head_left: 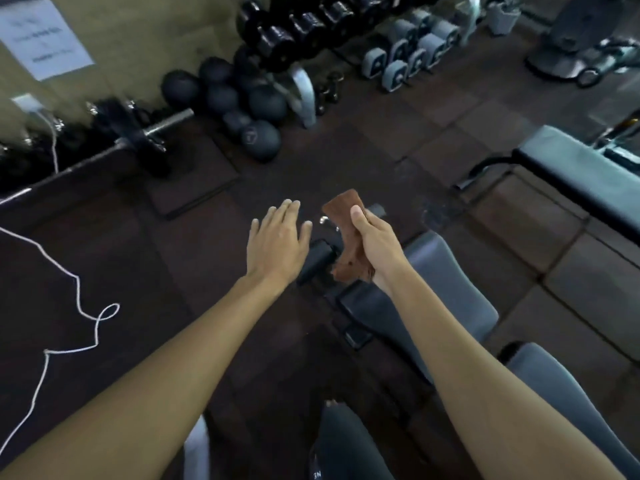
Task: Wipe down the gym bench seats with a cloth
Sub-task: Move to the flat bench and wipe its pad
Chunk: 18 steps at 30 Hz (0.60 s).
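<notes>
My right hand [372,244] grips a folded brown cloth [346,223] in the air above the near end of a grey padded gym bench [446,289]. The cloth sticks up past my thumb and hangs below my palm. My left hand [278,240] hovers beside it with straight fingers, holding nothing, a short gap from the cloth. The bench seat runs from under my right forearm toward the lower right, with a black roller pad [313,261] at its front. A second bench [585,174] with a black pad stands at the right edge.
Medicine balls [242,109], a loaded barbell [145,136] and a dumbbell rack [311,32] line the far wall. Grey kettlebells [412,53] sit at the back right. A white cord [79,299] lies looped on the dark rubber floor at left. My leg [343,441] shows at the bottom.
</notes>
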Available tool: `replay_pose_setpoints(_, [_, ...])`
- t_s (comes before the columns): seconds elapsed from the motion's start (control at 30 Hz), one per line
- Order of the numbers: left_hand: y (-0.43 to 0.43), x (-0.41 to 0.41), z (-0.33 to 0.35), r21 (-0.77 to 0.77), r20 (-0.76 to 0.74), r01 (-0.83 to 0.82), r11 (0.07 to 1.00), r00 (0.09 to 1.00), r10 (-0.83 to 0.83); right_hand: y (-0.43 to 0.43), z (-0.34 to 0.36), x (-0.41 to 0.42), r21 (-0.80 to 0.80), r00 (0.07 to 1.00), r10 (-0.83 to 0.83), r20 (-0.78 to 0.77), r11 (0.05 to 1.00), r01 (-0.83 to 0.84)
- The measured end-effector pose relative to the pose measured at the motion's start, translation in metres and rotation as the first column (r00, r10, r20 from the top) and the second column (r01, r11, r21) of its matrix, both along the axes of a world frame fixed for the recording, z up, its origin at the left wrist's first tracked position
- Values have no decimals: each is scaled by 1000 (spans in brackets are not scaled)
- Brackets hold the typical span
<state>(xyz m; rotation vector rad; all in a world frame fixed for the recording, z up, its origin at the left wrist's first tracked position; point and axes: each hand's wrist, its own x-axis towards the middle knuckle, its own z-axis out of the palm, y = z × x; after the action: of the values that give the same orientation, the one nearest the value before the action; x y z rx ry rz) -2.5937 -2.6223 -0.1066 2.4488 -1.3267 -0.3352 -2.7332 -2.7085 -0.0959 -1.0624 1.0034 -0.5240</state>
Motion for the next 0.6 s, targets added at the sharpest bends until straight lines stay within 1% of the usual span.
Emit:
replay_pose_setpoints(0.1, [-7, 58, -9, 23, -11, -48, 999, 999, 48, -13, -17, 62, 14, 998, 57, -25, 998, -57])
replay_pose_setpoints(0.27, [-49, 163, -31, 106, -37, -63, 992, 997, 68, -65, -48, 169, 57, 993, 102, -51, 993, -99])
replay_pose_setpoints(0.4, [-100, 246, -34, 164, -43, -63, 984, 997, 71, -122, -50, 253, 90, 995, 93, -48, 992, -88])
replay_pose_setpoints(0.6, [-197, 360, -26, 159, -51, -20, 987, 998, 28, -208, -37, 356, 86, 997, 45, -69, 996, -39])
